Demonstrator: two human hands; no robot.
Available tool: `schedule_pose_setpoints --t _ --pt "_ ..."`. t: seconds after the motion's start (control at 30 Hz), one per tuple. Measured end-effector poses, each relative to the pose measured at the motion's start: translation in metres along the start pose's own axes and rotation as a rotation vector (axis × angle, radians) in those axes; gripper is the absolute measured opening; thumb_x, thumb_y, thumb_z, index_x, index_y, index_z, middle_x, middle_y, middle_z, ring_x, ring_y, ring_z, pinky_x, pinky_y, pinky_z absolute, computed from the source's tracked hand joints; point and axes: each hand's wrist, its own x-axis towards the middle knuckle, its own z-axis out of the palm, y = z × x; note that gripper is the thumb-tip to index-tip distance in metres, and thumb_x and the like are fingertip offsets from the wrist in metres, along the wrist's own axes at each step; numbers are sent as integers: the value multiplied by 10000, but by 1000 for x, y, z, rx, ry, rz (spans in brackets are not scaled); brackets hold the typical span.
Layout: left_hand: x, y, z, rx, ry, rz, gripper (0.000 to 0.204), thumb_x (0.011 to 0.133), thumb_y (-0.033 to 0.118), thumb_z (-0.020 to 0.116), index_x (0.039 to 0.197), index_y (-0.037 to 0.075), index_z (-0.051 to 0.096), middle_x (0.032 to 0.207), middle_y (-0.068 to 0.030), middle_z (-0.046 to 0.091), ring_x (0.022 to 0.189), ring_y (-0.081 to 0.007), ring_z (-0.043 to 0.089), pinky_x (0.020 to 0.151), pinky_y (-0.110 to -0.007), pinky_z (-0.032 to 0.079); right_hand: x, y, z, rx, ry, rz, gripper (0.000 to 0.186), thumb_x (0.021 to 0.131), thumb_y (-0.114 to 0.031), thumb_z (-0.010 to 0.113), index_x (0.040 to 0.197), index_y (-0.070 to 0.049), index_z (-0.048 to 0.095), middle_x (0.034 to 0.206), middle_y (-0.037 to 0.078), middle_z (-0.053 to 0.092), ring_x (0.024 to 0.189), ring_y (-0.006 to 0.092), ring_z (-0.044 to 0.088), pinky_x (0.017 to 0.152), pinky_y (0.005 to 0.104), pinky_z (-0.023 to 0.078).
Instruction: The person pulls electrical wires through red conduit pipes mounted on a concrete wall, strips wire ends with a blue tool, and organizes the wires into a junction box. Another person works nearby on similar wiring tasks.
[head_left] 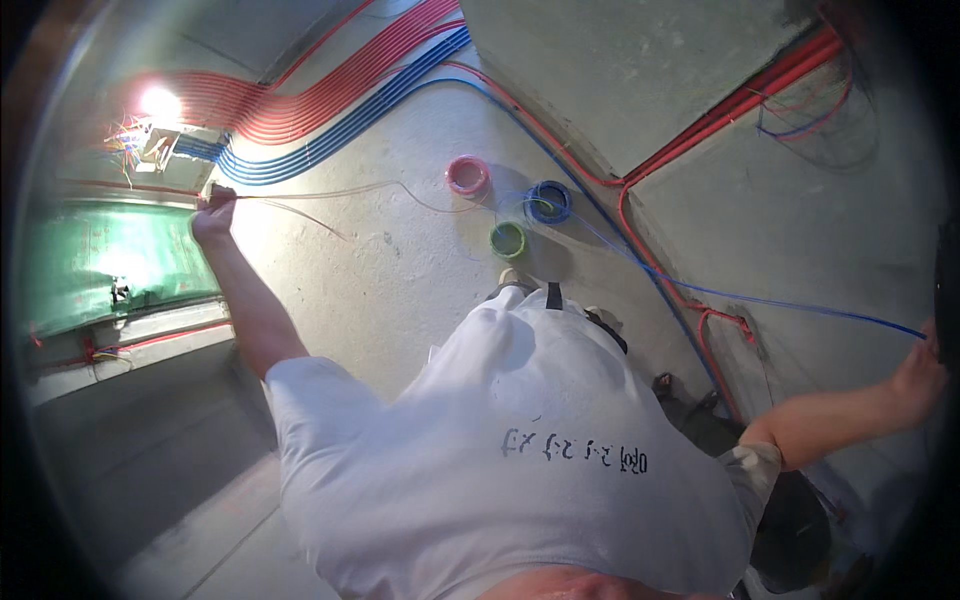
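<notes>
My left hand (213,217) is stretched out to the left, its fingers closed around a thin reddish wire (330,192) beside the wall. That wire trails slack over the floor toward the coils. Far to the right, my right hand (912,385) grips blue wire (800,304), which runs back to the blue wire coil (549,217); the fingertips are partly lost in the dark rim. Near my feet, a pink-red wire coil (468,191) and a green wire coil (497,240) lie beside the blue one.
Red conduits (345,95) and blue conduits (330,148) curve along the far left. A bright lamp (160,103) shines near loose wires and a box. Green sheeting (165,255) covers an opening at left. More red conduits (735,105) follow the right wall. Someone's dark shoe (664,384) shows at right.
</notes>
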Motion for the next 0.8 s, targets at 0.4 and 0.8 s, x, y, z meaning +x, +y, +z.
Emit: schedule_pose_setpoints --t 0.4,0.8 --pt "6 275 140 1924 739 1807 326 916 302 566 822 48 748 825 -173 752 668 -365 716 636 -502 574 59 46 434 -758 -28 228 316 1000 -342 661 868 -57 695 759 -9 531 699 98 508 691 262 403" --pt "-20 103 98 1133 -608 320 348 1099 209 465 1323 -10 615 596 86 267 436 -16 204 371 -222 195 31 169 465 479 -147 709 347 1004 -368 645 1094 -34 660 649 -85 352 540 53 302 488 247 232"
